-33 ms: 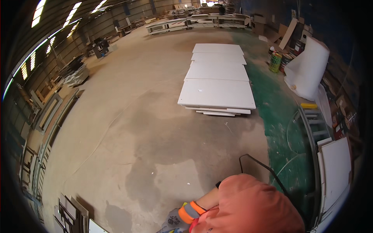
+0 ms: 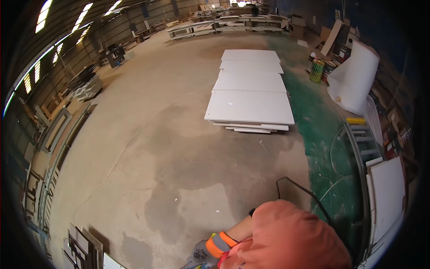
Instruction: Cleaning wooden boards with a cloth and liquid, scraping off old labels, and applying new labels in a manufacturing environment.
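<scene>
The person's right hand (image 2: 199,255), in a grey glove with an orange and grey cuff (image 2: 218,245), sits at the lower edge of the view, its forearm slanting down and leftward out of a salmon-coloured sleeve (image 2: 289,235). The fingers run out of the picture, so whether they are spread, closed or gripping something cannot be told; the left hand does not show. Nearest on the hand's left, apart from it, is the corner of a white board (image 2: 111,262), mostly cut off, so its long axis cannot be read; upright dark panels (image 2: 80,246) stand just beyond that corner. Ahead of the hand and somewhat to its right, well apart across bare floor (image 2: 201,157), lies a row of overlapping white panels (image 2: 250,105), its long axis running away from the hand and its near end stacked several deep. To the hand's right, beyond the sleeve, a bent dark bar (image 2: 302,190) rises.
</scene>
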### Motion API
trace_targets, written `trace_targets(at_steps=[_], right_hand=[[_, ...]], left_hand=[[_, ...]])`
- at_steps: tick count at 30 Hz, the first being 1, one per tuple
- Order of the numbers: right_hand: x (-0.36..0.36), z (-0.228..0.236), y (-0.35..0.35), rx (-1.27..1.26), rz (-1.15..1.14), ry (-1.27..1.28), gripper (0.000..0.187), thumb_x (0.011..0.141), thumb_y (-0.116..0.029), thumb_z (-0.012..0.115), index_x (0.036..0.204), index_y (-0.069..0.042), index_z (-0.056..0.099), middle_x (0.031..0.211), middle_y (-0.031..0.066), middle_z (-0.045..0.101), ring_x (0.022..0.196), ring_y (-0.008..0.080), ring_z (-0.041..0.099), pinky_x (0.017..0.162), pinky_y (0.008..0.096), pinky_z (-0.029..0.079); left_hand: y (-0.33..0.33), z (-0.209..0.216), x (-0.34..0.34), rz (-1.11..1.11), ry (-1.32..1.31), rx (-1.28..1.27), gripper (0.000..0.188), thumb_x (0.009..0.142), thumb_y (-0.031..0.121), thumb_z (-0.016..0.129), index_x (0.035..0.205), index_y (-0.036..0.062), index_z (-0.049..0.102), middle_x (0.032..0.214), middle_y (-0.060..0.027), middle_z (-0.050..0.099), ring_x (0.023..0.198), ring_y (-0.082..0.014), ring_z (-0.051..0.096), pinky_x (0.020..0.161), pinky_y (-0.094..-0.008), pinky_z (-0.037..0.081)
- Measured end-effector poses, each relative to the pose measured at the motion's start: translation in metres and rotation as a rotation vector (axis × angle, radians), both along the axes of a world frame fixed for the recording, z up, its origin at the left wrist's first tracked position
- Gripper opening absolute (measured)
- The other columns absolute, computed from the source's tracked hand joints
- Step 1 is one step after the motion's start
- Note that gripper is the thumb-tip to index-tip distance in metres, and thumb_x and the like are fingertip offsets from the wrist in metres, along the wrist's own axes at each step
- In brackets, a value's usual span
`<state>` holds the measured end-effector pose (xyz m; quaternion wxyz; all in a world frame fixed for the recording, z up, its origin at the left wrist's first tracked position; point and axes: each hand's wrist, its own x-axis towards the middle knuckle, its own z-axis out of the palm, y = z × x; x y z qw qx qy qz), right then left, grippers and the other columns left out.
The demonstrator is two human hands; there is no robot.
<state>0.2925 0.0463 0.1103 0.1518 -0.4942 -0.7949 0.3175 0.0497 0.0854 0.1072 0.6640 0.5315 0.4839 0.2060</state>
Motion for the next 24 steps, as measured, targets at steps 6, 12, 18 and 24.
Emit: trace_targets(at_steps=[6,12,18,24], right_hand=[[0.003,-0.002,-0.013,0.009,-0.112,0.074,0.073,0.083,-0.022,0.060,0.149,-0.019,0.029,0.110,0.0174,0.063,0.094,0.0368,0.061,0.078,0.0433,0.050],[0.001,-0.025,-0.008,0.169,-0.205,0.155,0.070,0.086,-0.023,0.058,0.150,-0.021,0.029,0.105,0.0170,0.064,0.090,0.0350,0.062,0.077,0.0416,0.050],[0.028,-0.005,0.007,0.225,-0.504,0.202,0.063,0.088,-0.024,0.053,0.147,-0.016,0.033,0.112,0.0163,0.064,0.095,0.0352,0.062,0.083,0.0406,0.049],[0.012,0.030,0.026,0.134,-0.661,0.325,0.070,0.085,-0.018,0.059,0.149,-0.016,0.030,0.108,0.0169,0.064,0.084,0.0308,0.062,0.078,0.0393,0.050]], left_hand=[[-0.002,0.004,-0.019,0.019,-0.035,0.007,0.023,0.090,0.021,0.066,0.086,-0.0017,0.064,0.070,-0.0074,0.061,0.052,-0.0148,0.055,0.045,-0.0261,0.042],[0.005,0.017,-0.005,0.152,-0.161,0.092,0.022,0.088,0.019,0.070,0.075,0.0046,0.061,0.061,-0.0052,0.058,0.044,-0.0111,0.048,0.039,-0.0232,0.032],[0.011,-0.004,-0.026,0.139,-0.300,0.184,0.038,0.086,0.009,0.071,0.120,-0.0010,0.057,0.102,-0.0155,0.064,0.084,-0.0207,0.063,0.069,-0.0305,0.053],[-0.012,-0.023,-0.005,-0.015,0.031,0.171,0.017,0.090,0.021,0.066,0.086,0.0064,0.074,0.063,0.0011,0.061,0.051,-0.0134,0.055,0.053,-0.0259,0.044]])
